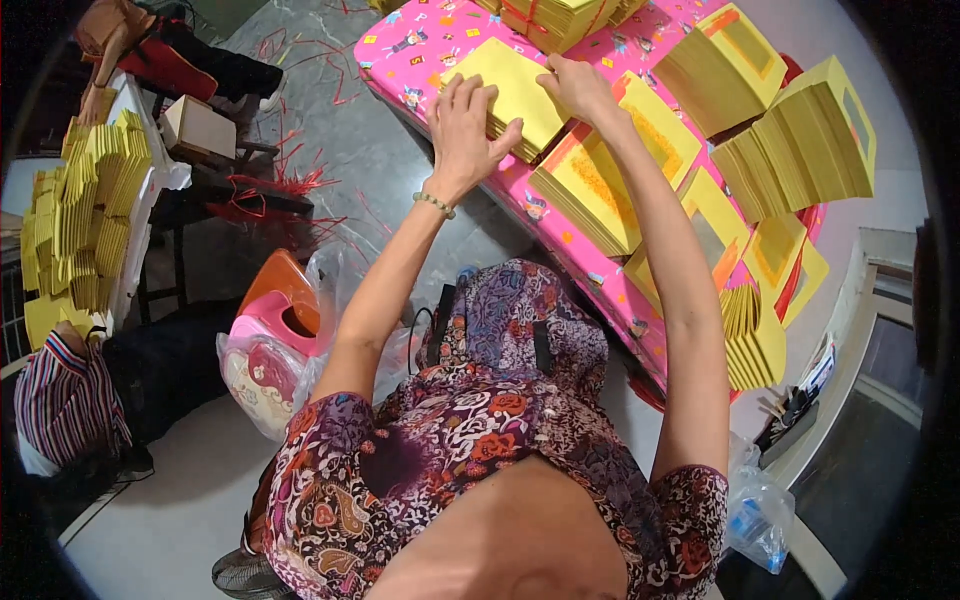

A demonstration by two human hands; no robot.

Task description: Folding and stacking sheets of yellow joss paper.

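Observation:
A stack of yellow paper sheets lies on the pink patterned tablecloth in front of me. My left hand, with a beaded bracelet at the wrist, rests on the stack's left side, fingers and thumb spread. At its far right corner, my right hand has its fingers curled in a pinch on the paper's edge; the fingertips are partly hidden. Just below my right forearm sits another yellow stack with an orange-printed panel, and a similar printed stack lies beyond it.
More yellow paper stacks stand on the right of the table, with tied bundles at the far edge. Leftward, two people sit by a second table piled with yellow paper. Red strips litter the floor near a pink plastic seat.

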